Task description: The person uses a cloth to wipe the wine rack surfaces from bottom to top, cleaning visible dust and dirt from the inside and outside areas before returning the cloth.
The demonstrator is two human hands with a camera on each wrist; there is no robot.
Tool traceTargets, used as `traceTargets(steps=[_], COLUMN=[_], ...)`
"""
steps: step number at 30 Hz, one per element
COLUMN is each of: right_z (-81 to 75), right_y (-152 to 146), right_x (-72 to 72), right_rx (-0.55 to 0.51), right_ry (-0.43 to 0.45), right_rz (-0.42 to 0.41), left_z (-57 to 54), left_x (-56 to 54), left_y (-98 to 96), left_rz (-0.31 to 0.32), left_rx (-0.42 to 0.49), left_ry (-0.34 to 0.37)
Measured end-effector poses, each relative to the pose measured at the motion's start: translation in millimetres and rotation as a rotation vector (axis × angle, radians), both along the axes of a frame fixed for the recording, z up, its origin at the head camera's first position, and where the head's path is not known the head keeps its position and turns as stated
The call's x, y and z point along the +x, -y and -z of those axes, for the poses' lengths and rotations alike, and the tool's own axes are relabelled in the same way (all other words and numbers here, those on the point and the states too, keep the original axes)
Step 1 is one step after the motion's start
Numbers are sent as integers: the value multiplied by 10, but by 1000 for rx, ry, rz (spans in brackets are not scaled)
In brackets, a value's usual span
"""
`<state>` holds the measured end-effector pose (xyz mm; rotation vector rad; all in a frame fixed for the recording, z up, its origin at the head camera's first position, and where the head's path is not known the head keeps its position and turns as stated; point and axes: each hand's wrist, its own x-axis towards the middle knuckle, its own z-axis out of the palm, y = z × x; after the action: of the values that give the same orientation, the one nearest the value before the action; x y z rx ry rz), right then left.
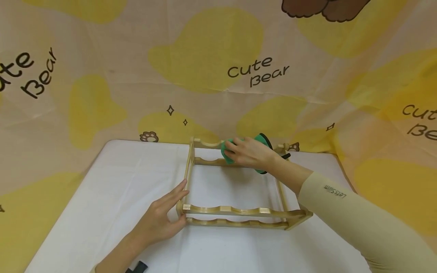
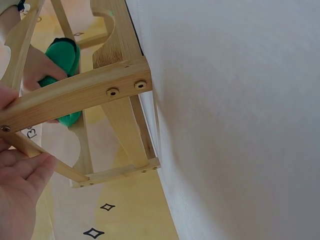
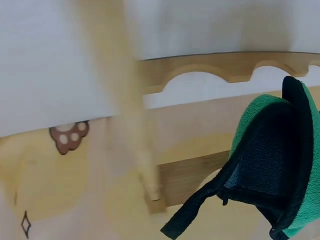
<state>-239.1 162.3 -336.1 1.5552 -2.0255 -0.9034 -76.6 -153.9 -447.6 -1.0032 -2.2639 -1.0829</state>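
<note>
A light wooden rack [image 1: 241, 210] with scalloped rails stands on the white table. At its left side is my left hand [image 1: 160, 216], holding the front left corner between thumb and fingers; the left wrist view shows the fingers [image 2: 30, 172] against a side bar. My right hand [image 1: 250, 153] grips a green terry-cloth cleaning mitt [image 3: 305, 200] with black edging over the rack's rear rail [image 1: 208, 162]. Seen in the right wrist view, the mitt's dark inner pocket gapes and a black strap [image 3: 192, 212] hangs from it.
The white table [image 1: 129, 170] ends in front of a yellow-and-beige printed cloth backdrop [image 1: 211, 76]. A small black object [image 1: 139, 267] lies by my left forearm at the near edge. The rack's right side bar [image 1: 282, 195] runs below my right forearm.
</note>
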Motion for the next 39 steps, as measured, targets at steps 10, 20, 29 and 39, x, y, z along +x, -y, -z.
traceTargets(steps=[10, 20, 29, 39], right_z=[-10, -36, -178, -371], right_y=[-402, -748, -826, -959], right_x=[-69, -28, 50, 100], right_rx=[-2, -35, -54, -187], right_ry=[45, 73, 83, 121], right_rz=[32, 16, 27, 34], left_z=[-14, -12, -9, -40], left_x=[-11, 57, 84, 76], left_y=[-73, -107, -124, -119], left_rz=[-33, -39, -40, -37], left_rx=[-7, -17, -33, -45], left_ry=[-6, -9, -19, -13])
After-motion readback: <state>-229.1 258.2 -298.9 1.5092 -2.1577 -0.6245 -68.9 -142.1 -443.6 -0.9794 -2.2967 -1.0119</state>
